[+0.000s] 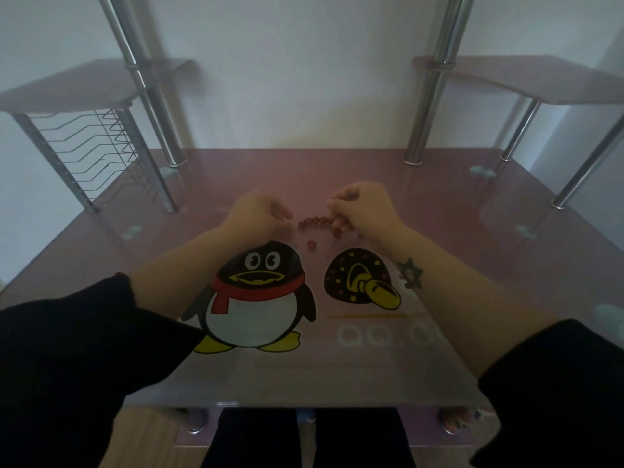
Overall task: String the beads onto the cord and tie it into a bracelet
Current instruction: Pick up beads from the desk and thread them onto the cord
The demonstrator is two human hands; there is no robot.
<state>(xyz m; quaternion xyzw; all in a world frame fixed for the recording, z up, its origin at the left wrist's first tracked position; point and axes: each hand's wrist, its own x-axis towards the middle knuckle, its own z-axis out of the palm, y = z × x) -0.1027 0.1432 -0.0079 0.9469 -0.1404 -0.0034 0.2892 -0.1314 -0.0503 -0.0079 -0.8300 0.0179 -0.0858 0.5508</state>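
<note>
A short row of reddish-brown beads (313, 221) lies strung between my two hands on the pink glass table (456, 258). My right hand (363, 211) has its fingers curled round the right end of the string, with more beads under the fingertips. Left of the row, the curled fingers of my left hand (258, 212) sit close to its left end; whether they pinch the cord is too blurred to tell. The cord itself is too thin to see. One loose bead (310, 244) sits alone just below the row.
Penguin (256, 295) and mushroom (358, 276) pictures are printed on the glass near me. Chrome posts (175, 157) (413, 153) rise at the back, and a wire rack (91, 153) stands at the left under a side shelf.
</note>
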